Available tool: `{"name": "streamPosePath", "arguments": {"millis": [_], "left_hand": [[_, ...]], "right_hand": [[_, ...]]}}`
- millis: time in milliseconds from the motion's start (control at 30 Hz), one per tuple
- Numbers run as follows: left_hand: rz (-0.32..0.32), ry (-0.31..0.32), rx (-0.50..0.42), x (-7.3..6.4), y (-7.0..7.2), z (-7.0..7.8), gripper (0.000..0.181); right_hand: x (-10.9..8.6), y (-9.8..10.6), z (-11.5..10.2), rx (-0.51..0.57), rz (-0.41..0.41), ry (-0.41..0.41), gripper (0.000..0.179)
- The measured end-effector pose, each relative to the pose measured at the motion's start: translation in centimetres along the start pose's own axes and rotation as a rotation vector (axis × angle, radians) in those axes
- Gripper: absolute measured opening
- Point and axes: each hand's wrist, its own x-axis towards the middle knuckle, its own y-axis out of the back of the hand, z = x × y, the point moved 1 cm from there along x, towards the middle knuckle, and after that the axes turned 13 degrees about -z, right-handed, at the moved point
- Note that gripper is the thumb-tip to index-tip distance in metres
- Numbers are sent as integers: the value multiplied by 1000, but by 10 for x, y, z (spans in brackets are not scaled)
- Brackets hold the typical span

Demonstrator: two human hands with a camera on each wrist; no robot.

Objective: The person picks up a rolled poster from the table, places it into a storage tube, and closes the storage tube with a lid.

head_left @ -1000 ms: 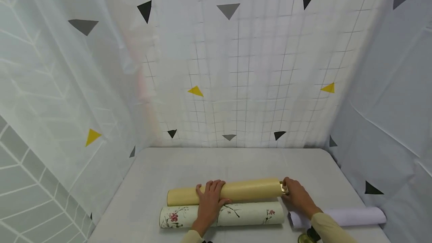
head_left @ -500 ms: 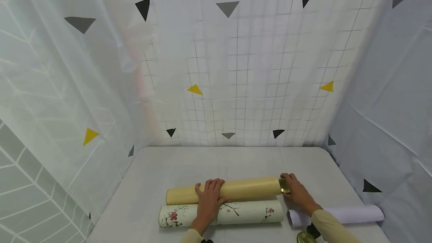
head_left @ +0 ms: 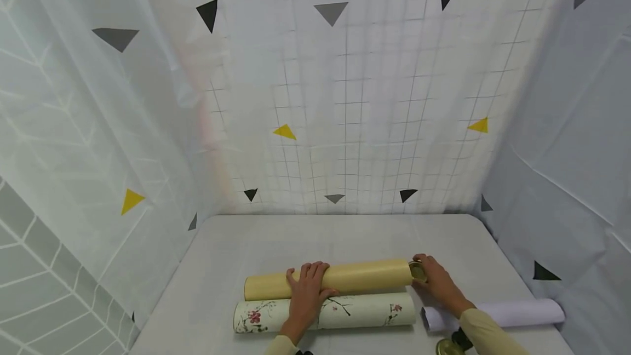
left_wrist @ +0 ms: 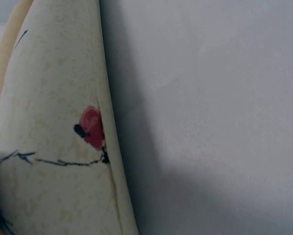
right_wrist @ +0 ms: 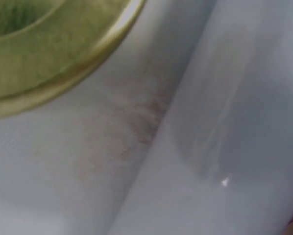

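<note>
A yellow wallpaper roll (head_left: 365, 275) lies across the table behind a pale floral wallpaper roll (head_left: 365, 311) with red blossoms and dark twigs. My left hand (head_left: 307, 292) grips the yellow roll left of its middle, fingers bent over its top, thumb over the floral roll. At the yellow roll's right end, my right hand (head_left: 436, 284) pinches a round brass-coloured disc (head_left: 417, 271), its face turned toward me. The floral roll (left_wrist: 53, 98) fills the left side of the left wrist view. Another brass disc (head_left: 448, 347) lies below my right wrist.
A pale lilac roll (head_left: 522, 313) lies at the right, partly behind my right forearm; it also crosses the right wrist view beside a brass disc (right_wrist: 63, 54). The white table (head_left: 325, 240) meets patterned white sheeting at the back and both sides.
My right hand has turned the brass disc at the yellow roll's end, so more of its round face shows. The left hand and the rolls stay in place.
</note>
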Motion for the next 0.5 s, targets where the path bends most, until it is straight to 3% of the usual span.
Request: {"name": "streamPosePath", "arguments": {"millis": [300, 500], "left_hand": [[-53, 22, -1, 1, 2, 0, 67], [-44, 15, -8, 1, 0, 1, 67]], "right_hand": [[-1, 1, 0, -31, 107, 59, 44], [-2, 0, 1, 1, 111, 43, 40]]}}
